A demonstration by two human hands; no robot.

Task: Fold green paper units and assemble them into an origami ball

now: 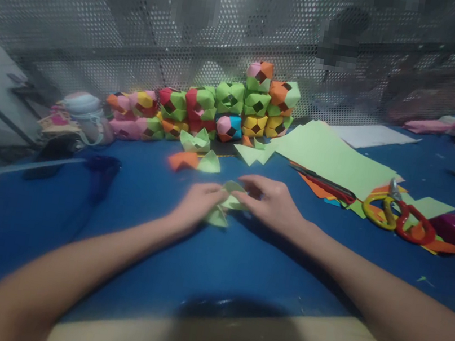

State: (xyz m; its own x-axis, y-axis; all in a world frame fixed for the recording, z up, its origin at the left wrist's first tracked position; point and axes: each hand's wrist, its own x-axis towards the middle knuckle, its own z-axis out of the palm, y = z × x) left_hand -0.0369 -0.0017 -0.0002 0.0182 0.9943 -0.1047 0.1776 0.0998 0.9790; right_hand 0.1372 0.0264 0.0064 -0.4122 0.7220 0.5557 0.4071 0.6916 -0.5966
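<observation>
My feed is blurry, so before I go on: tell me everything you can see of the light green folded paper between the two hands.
The folded paper piece is light green, thin paper creased into angular flaps. One pointed flap juts out below the left hand; another shows above the fingertips. The right hand pinches it too, low over the blue table. Blur hides finer folds and whether it touches the surface.

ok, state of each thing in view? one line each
green paper piece, partly folded, held between both hands.
left hand, closed on the piece.
right hand, pinching the piece.
scissors, blades look shut, lying flat.
green sheets, flat, unfolded.
paper cubes, folded, stacked at the back.
</observation>
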